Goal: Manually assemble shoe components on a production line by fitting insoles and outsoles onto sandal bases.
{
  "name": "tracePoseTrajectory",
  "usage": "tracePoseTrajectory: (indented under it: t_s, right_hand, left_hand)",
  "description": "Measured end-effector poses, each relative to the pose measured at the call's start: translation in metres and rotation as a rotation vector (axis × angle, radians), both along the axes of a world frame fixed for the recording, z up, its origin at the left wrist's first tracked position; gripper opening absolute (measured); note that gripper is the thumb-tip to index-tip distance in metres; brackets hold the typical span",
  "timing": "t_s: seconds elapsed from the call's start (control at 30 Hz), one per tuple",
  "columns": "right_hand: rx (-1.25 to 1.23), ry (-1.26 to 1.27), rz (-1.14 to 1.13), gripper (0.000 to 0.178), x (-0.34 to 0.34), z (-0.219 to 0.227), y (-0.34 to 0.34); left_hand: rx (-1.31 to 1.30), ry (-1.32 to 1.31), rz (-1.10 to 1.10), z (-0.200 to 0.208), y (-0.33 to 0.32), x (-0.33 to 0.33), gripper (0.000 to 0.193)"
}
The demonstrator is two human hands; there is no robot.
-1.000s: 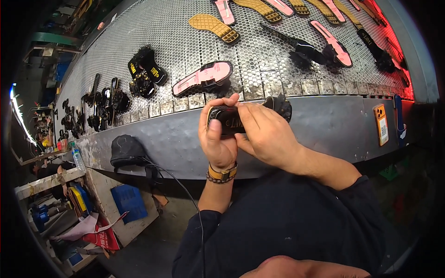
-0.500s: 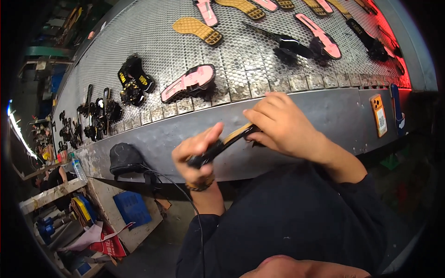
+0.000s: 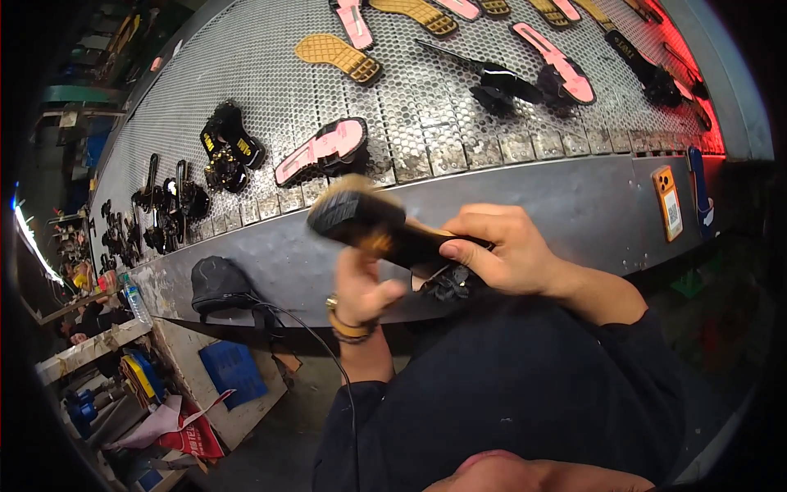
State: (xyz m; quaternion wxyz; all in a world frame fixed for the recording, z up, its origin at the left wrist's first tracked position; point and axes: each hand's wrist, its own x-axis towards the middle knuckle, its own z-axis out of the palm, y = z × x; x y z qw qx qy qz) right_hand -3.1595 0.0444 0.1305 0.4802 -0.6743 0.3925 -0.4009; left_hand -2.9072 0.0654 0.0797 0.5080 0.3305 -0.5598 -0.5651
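Observation:
A black sandal (image 3: 399, 238) is held in front of me over the metal edge of the conveyor. My right hand (image 3: 504, 252) grips it with the thumb on top, and a black ruffled decoration (image 3: 452, 284) hangs below. The sandal's thick end, smeared by motion, points up and left. Just under that end is my left hand (image 3: 361, 291), its thumb stretched away from the sandal. Its fingers are blurred and partly behind the sandal; whether they touch it I cannot tell. A pink-lined sandal (image 3: 324, 152) lies on the belt beyond.
The perforated metal conveyor (image 3: 426, 139) carries several sandals, some sole-up like the tan one (image 3: 336, 57). Black sandals (image 3: 234, 148) cluster at left. A black pouch (image 3: 220, 283) with a cable sits on the metal ledge, an orange phone (image 3: 668, 203) at right.
The sandal has been turned, its thick end swinging up and left. My left thumb has come off it, and my right hand has lowered. Sandals on the belt have shifted slightly left.

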Motion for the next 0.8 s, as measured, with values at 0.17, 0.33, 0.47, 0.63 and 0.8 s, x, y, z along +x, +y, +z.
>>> tracePoseTrajectory:
  t_s: [0.17,0.33,0.47,0.63,0.8]
  right_hand:
    - [0.432,0.079,-0.018,0.03,0.003,-0.021,-0.008]
    - [0.545,-0.042,-0.085,0.035,0.023,-0.034,-0.08]
    - [0.55,-0.192,-0.002,0.033,0.073,-0.001,-0.157]
    - [0.325,0.0,0.134,0.058,0.159,-0.017,-0.266]
    - [-0.378,0.82,-0.323,0.048,0.14,-0.103,-0.281]
  left_hand:
    - [0.201,-0.329,0.044,-0.022,0.01,-0.022,0.043]
    - [0.248,0.036,0.219,-0.031,-0.056,-0.025,0.057]
    - [0.397,0.277,0.118,-0.064,-0.097,-0.005,0.059]
    - [0.368,-0.054,0.391,-0.022,-0.054,-0.029,0.042]
    - [0.16,-0.595,0.718,0.007,0.05,-0.042,0.014]
